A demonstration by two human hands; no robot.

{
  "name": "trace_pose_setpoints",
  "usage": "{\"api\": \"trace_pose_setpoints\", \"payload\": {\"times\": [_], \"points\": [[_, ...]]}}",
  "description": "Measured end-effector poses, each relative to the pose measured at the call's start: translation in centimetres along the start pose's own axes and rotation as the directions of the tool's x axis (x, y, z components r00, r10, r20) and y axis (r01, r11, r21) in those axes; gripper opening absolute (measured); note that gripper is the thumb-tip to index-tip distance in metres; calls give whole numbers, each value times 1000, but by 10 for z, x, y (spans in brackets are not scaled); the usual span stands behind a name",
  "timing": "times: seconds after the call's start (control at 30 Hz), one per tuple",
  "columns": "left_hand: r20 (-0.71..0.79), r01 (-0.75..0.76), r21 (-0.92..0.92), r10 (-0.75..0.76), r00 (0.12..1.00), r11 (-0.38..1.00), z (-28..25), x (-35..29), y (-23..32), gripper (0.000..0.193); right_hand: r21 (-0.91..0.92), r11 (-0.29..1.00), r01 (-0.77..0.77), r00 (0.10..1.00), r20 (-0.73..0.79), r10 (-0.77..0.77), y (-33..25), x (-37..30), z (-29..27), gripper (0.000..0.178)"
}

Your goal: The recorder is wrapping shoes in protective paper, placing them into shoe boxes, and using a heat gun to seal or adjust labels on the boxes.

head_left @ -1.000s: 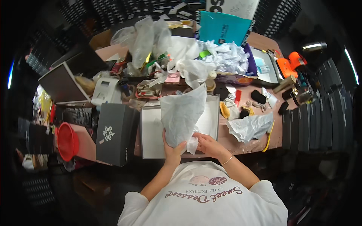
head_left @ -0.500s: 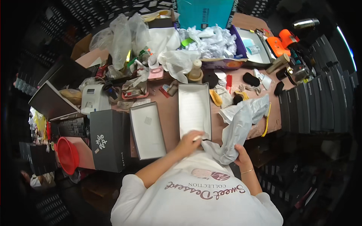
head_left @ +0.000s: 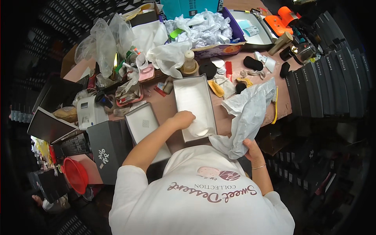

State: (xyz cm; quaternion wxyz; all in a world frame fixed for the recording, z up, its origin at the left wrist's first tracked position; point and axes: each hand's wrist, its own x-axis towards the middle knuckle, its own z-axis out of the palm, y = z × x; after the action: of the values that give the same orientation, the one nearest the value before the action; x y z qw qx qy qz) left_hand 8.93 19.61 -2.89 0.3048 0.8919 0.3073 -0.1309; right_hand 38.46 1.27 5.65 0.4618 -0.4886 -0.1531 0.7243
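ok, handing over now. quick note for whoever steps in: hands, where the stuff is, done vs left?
Left hand: inside the open white box, resting on a small white item at its near end; grip unclear.
Right hand: gripping the crumpled white tissue paper, held off the table's right edge.
White box lid lies left of the box, inside up.
Done: box open, tissue out of it.
Left, probably: tissue isn't in the box and the lid is off.
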Motion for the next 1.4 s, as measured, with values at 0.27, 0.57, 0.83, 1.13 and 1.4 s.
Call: {"api": "trace_pose_setpoints", "payload": {"times": [0.27,0.57,0.83,1.13,1.4], "points": [[-473,103,-248,-214,855,963,-46,-13,28,18,-83,996,39,993,112,-29,-18,8,6,85],[-842,-237,56,173,511,970,-24,42,129,47,168,985,29,984,168,-58,-2,24,22,82],[-79,-406,-278,400,913,871,23,22,132,36,-199,957,-213,954,168,247,-54,65,26,62],[-330,78,-283,-173,928,956,54,-28,52,43,-690,723,35,999,41,-9,-46,119,-15,61],[-266,248,-151,-281,922,957,75,24,53,50,-796,604,37,999,37,-12,-49,117,-6,65]]}}
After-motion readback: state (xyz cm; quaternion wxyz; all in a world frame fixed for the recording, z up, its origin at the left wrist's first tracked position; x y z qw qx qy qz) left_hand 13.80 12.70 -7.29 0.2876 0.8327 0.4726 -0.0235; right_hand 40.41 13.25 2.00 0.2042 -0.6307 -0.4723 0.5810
